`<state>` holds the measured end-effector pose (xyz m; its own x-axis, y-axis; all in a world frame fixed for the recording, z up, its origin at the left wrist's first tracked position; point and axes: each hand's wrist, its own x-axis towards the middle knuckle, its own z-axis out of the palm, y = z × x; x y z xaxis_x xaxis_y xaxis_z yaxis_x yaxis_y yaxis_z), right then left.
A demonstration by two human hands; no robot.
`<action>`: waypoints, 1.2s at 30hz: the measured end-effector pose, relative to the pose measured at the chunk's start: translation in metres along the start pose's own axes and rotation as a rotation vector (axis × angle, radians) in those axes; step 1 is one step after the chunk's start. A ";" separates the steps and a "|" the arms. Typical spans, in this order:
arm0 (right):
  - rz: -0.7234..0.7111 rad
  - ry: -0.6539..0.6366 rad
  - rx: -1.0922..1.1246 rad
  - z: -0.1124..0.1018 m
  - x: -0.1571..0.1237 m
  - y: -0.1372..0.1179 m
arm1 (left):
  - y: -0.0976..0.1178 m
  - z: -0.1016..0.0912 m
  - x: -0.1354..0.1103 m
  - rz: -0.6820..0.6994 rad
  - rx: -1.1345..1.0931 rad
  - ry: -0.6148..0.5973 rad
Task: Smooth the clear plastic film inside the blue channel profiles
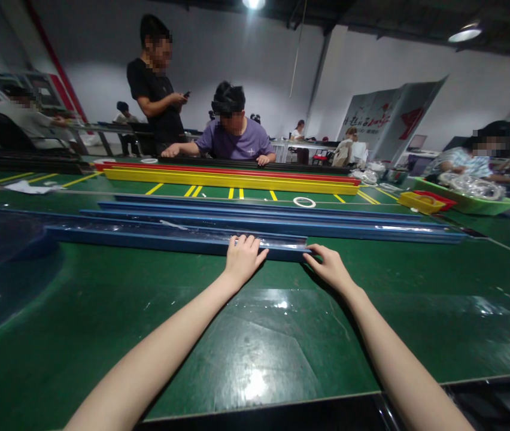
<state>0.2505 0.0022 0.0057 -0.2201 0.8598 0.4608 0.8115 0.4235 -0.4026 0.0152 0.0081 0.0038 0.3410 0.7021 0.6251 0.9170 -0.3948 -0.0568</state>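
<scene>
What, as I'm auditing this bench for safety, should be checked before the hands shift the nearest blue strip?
1. Left hand flat on the nearest blue strip: ok.
2. Right hand touching that strip's right end: ok.
3. Right hand's fingers closed on the end: cannot tell.
4. Gap to the next blue strip: cannot tell.
5. Co-worker's hands beyond the yellow strip, away: ok.

View: single head-worn camera, wide-angle, edges bowed.
Position: at the near edge of the green table [102, 311], above the forearms.
Facing: forward and slightly down, across the table toward a seated co-worker [233, 134].
Nearness: left hand [242, 258] and right hand [330, 267] at arm's length, mid-frame.
</scene>
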 end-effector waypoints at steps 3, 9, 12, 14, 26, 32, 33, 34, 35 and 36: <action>0.010 -0.009 0.009 0.000 0.000 0.000 | 0.000 0.001 0.000 0.004 0.007 -0.005; 0.020 -0.008 0.020 0.000 0.000 0.000 | -0.001 0.002 0.000 0.012 0.025 -0.013; 0.031 -0.012 0.030 0.000 0.000 -0.001 | -0.001 0.002 0.000 0.018 0.032 -0.019; 0.054 -0.014 0.066 0.001 0.000 -0.001 | -0.002 0.003 0.000 0.022 0.039 -0.023; 0.154 -0.018 0.162 0.002 0.000 0.001 | -0.002 0.006 0.000 0.017 0.061 -0.042; 0.156 -0.019 0.165 0.002 0.000 0.001 | -0.002 0.006 0.000 0.014 0.052 -0.049; 0.157 -0.020 0.163 0.002 0.000 0.002 | -0.002 0.006 0.000 0.014 0.051 -0.051; 0.160 -0.020 0.162 0.002 0.000 0.002 | -0.002 0.006 0.000 0.014 0.049 -0.053; 0.162 -0.021 0.162 0.002 0.000 0.002 | -0.002 0.006 0.000 0.014 0.047 -0.054; 0.163 -0.021 0.164 0.002 0.000 0.002 | -0.002 0.006 0.000 0.013 0.045 -0.055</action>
<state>0.2507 0.0034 0.0031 -0.1054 0.9257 0.3634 0.7389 0.3174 -0.5943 0.0148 0.0130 -0.0007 0.3623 0.7293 0.5804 0.9206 -0.3774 -0.1005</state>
